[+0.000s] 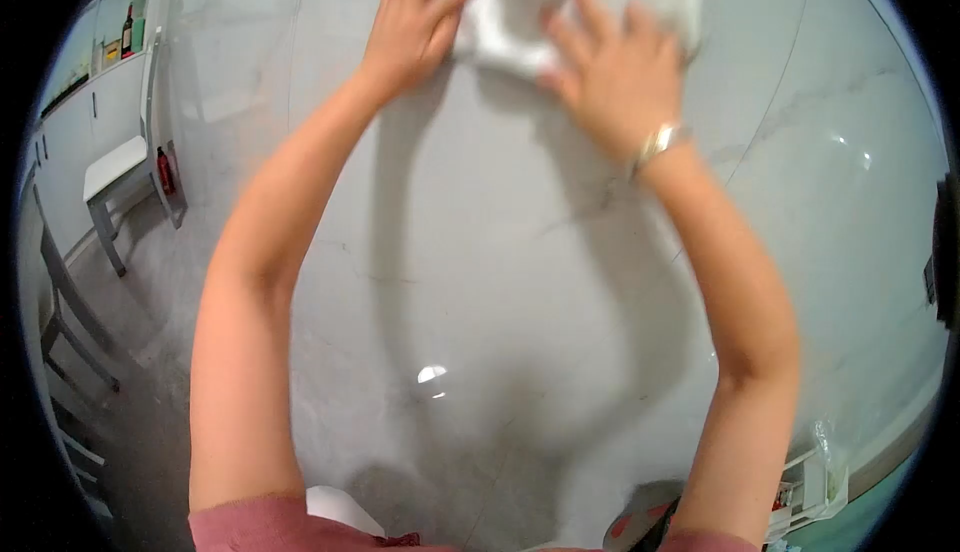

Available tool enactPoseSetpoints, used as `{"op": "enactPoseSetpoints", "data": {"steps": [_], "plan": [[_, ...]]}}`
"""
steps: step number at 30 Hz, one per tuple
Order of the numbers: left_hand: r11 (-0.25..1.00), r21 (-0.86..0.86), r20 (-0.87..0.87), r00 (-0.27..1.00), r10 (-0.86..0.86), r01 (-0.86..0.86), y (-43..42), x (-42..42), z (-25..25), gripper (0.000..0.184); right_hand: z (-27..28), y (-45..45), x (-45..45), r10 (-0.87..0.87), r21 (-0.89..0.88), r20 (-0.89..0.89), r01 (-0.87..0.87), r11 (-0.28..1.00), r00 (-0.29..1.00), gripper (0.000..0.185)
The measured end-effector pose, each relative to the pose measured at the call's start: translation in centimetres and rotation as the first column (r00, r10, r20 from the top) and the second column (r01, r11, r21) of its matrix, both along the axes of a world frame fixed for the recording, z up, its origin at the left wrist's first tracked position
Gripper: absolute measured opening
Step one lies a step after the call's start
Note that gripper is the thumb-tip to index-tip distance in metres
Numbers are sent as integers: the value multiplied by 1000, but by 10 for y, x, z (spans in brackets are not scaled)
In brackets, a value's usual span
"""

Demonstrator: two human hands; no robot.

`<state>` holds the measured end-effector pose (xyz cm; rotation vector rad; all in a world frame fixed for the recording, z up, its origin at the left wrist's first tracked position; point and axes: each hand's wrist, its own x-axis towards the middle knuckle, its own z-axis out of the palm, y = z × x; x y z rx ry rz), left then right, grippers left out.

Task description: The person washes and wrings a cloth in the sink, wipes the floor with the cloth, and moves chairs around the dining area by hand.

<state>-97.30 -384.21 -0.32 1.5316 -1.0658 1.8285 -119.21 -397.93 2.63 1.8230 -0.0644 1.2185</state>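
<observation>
Pressed a pale, blurred cloth (488, 37) to a glossy surface (490, 222), right of the white chair (115, 167), with left hand (415, 30) and right hand (625, 77) spread, unclenched. Seemed light, soft, likely slippery; probably best pinned at both ends.

Open marbled surface (500, 272) lies between 2 forearms (300, 177).

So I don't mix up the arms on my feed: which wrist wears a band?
The person's right: a shiny metallic band sits at the wrist behind the right hand; the left hand has a bare wrist.
</observation>
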Motion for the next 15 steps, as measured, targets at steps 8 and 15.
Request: {"op": "enactPoseSetpoints", "data": {"steps": [8,15], "plan": [[841,455,-419,903,-88,293,34,-67,-195,59,-129,-16,-53,179,120,-643,-133,984,744,55],[979,111,-231,963,-142,171,-26,-71,1,56,56,-40,-61,-14,15,-89,16,1000,996,52]]}}
